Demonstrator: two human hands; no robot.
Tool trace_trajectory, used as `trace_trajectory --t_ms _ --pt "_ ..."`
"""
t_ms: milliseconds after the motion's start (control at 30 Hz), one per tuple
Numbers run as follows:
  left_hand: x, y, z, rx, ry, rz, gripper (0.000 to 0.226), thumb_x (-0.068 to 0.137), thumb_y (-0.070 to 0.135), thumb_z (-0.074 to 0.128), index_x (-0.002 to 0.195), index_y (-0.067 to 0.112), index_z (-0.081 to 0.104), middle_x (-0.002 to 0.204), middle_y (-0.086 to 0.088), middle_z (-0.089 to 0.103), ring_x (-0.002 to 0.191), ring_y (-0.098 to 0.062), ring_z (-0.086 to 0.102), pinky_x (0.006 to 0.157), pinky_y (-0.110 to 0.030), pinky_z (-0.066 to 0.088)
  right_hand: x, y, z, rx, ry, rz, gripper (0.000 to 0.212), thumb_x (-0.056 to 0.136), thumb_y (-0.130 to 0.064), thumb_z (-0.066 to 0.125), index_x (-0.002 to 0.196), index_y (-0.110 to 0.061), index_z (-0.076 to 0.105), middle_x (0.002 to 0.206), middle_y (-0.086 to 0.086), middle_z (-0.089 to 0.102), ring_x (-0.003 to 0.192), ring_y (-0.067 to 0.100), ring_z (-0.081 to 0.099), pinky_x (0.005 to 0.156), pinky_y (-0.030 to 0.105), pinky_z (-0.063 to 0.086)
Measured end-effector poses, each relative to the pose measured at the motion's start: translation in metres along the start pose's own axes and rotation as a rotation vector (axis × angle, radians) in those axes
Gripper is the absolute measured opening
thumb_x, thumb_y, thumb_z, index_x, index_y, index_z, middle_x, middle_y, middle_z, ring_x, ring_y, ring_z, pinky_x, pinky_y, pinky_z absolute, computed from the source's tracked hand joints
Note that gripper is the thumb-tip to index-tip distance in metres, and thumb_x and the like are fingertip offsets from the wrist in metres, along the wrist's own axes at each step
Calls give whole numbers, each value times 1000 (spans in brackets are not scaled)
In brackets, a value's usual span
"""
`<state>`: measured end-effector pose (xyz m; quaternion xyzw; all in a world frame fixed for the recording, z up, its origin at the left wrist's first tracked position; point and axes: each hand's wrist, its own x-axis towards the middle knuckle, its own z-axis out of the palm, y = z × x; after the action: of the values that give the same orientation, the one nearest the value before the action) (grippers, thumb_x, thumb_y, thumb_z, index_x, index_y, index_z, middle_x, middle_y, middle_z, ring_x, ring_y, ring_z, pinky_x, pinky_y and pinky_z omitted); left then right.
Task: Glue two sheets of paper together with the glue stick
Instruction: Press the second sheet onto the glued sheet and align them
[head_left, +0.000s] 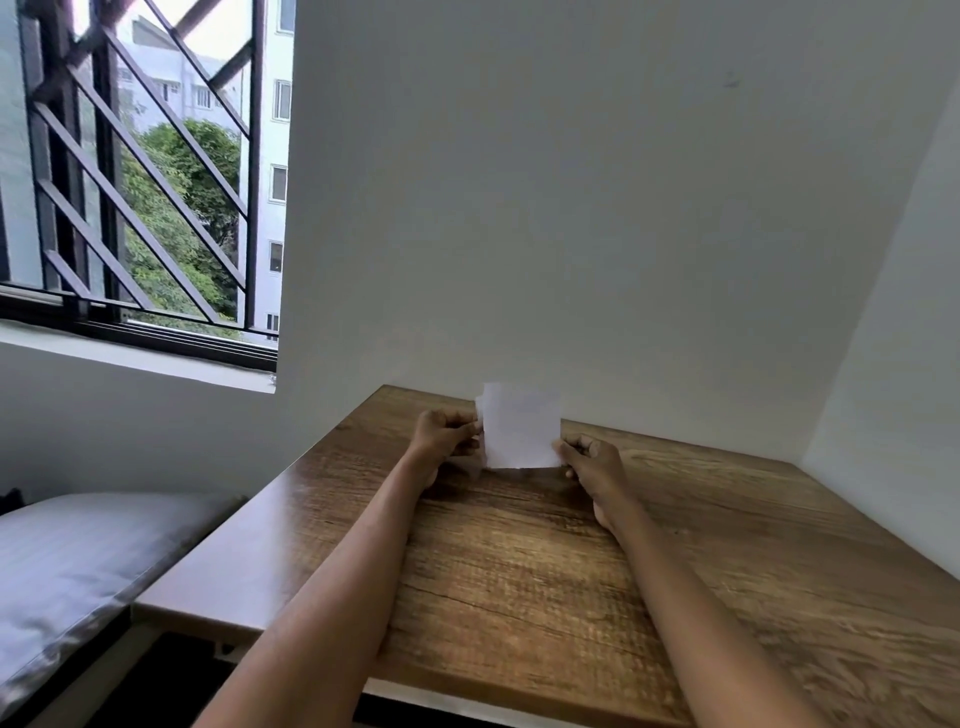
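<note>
A small white sheet of paper (521, 426) is held upright above the far part of the wooden table (545, 561). A second sheet's edge shows slightly offset behind it at the upper left. My left hand (445, 434) pinches the paper's left edge. My right hand (589, 460) pinches its lower right corner. Both arms reach forward over the table. No glue stick is in view.
White walls close the table in at the back and the right. A barred window (145, 176) is at the upper left. A grey cushion (72, 566) lies to the left of the table, below its edge.
</note>
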<state>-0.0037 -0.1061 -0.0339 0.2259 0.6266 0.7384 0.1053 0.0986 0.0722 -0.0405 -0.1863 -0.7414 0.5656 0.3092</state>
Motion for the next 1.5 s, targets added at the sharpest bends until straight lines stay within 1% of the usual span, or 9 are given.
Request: trace_trajectory --t_ms 300,600,667,767,967,1167,1267,1333,1500 --pt "1 1 -1 1 12 -21 19 87 4 61 101 -8 64 73 -7 64 62 -15 61 49 -19 53 -2 -3 -1 181 32 -65 8 87 -10 63 91 -13 58 76 2 62 62 14 54 60 24 48" --pt "1 1 2 -17 47 -34 16 92 9 56 101 -2 63 81 -11 66 64 -17 61 60 -28 54 -10 -9 16 127 6 -91 23 82 2 65 80 -13 48 79 5 56 61 15 60 60 26 55" --pt "-1 3 3 -42 44 -52 15 93 10 53 101 1 61 83 -11 65 68 -19 62 62 -30 52 -12 -9 23 108 3 -76 17 84 3 63 82 -10 51 84 7 57 72 18 62 65 30 57" --pt "-3 5 3 -84 45 -65 13 93 9 50 102 3 57 82 -10 64 69 -21 62 59 -30 52 -14 -10 29 115 -5 -39 10 86 2 60 87 -8 61 91 7 62 81 17 63 62 21 59" --pt "-6 9 4 -118 38 -80 22 91 4 49 112 -1 55 90 -14 65 72 -24 64 62 -32 54 -19 -16 32 3 69 -22 17 85 -9 65 100 -8 56 88 10 65 63 14 57 59 24 49" --pt "-5 10 3 -113 36 -65 23 95 6 45 115 2 54 97 -12 63 78 -22 63 68 -33 54 -18 -21 32 262 68 42 36 84 -2 64 113 -15 45 82 7 63 61 16 57 65 30 51" --pt "-5 12 2 -110 61 -73 27 97 8 41 121 1 50 109 -13 59 94 -29 62 73 -34 54 -19 -23 30 417 46 12 14 87 3 57 89 -10 55 77 9 61 64 16 59 62 24 54" --pt "-7 13 2 -114 71 -70 26 98 8 41 121 0 49 117 -18 58 99 -32 61 73 -34 55 -21 -24 32 513 8 21 14 88 3 57 81 -9 56 74 8 61 66 14 61 66 22 58" --pt "-10 14 4 -124 111 -50 26 97 7 42 120 -4 49 120 -24 58 92 -30 62 68 -29 55 -24 -31 45 714 59 60 31 85 8 59 106 -8 43 83 10 60 69 16 62 78 33 55"
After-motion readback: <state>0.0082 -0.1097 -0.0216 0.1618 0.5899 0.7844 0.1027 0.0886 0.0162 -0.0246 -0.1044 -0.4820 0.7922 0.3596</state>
